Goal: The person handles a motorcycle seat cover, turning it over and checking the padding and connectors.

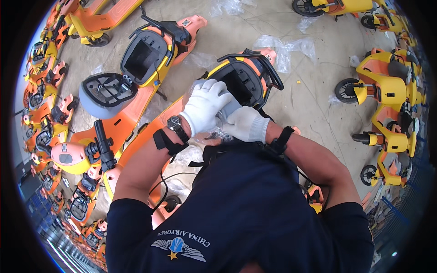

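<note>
Clearly, the orange-and-yellow scooter (157, 123) in the centre of the frame runs diagonally, its black rear rail (273, 73) pointing to the upper right and its footboard stretching to the lower left. The storage compartment (257, 75) faces up, open. The gloved left hand (207, 104) lies over its lower-left edge, palm down, fingers bent; the gloved right hand (248, 123) comes in from the lower right, angled towards it. Between them show a grey piece (231, 107) and clear wrap (221, 133); I cannot tell how firmly either hand grips. A second scooter (148, 48) stands close on the left, seat tipped open; bare floor (309, 100) gives room on the right.
</note>
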